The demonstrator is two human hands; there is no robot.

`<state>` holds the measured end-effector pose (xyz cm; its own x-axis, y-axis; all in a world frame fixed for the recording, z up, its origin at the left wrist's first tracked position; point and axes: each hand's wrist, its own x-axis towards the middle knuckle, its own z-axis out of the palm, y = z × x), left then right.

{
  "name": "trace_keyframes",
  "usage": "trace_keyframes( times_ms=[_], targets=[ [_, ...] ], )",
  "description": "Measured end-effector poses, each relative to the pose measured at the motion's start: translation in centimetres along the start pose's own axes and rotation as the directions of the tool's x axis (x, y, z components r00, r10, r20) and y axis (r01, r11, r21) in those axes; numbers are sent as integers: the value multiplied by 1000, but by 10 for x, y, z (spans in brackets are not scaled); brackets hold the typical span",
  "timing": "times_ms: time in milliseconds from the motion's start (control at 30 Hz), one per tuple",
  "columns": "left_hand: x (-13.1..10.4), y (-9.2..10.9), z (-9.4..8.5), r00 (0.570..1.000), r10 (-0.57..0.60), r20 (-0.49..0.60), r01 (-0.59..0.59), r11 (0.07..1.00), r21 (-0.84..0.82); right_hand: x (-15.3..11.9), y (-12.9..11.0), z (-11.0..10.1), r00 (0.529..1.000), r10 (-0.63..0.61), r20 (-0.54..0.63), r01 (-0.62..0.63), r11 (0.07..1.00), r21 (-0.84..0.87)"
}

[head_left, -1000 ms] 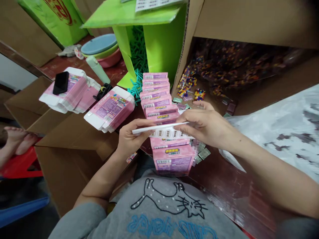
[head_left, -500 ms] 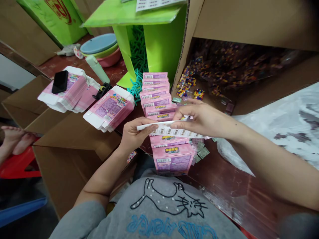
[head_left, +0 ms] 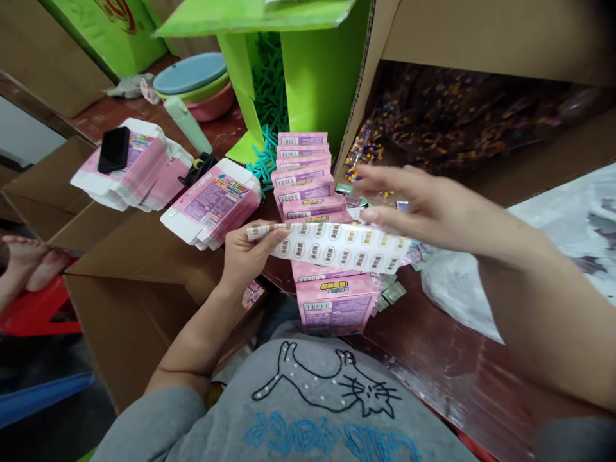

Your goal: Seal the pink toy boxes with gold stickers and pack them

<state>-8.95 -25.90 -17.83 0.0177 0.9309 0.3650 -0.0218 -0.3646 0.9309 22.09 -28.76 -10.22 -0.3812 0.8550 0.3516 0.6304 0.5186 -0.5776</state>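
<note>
A white sticker sheet (head_left: 337, 247) with rows of oval printed labels stretches across my front. My left hand (head_left: 250, 253) pinches its left end between thumb and fingers. Off the sheet's right part, my right hand (head_left: 418, 205) hovers with fingers spread and slightly blurred; I see nothing clearly held in it. Beneath the sheet runs a row of upright pink boxes (head_left: 337, 301), from near my lap back to the green carton; the sheet hides the middle ones. Small greenish packets (head_left: 392, 293) lie just right of the row.
Flattened pink boxes (head_left: 212, 202) are stacked at left, another stack beyond carrying a black phone (head_left: 114, 150). A green carton (head_left: 312, 83) spills teal pieces (head_left: 262, 154). A large cardboard box (head_left: 447, 32) at right holds colourful bead packets. Nested basins (head_left: 190, 74) stand at the back left.
My right hand has let go of the sheet's folded edge and moved right, fingers opening. The sheet now lies flatter, showing more label rows. My left hand keeps its pinch.
</note>
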Motion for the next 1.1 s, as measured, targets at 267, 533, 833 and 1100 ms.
trace_keyframes(
  times_ms=[267,533,833,1100],
  targets=[
    [-4,-15,-29,975,-84,-206,81,996,-24,-39,13,-2,988,149,-52,-136,972,192],
    [-11,-19,-33,982,52,-180,-51,999,12,-40,7,32,982,172,-82,-121,894,431],
    [-15,-18,-34,982,140,-129,-136,990,40,-44,6,72,924,307,-229,-109,784,611],
    [-14,-12,-34,968,78,-238,-79,997,4,-49,9,54,943,264,-201,-161,894,418]
  ],
)
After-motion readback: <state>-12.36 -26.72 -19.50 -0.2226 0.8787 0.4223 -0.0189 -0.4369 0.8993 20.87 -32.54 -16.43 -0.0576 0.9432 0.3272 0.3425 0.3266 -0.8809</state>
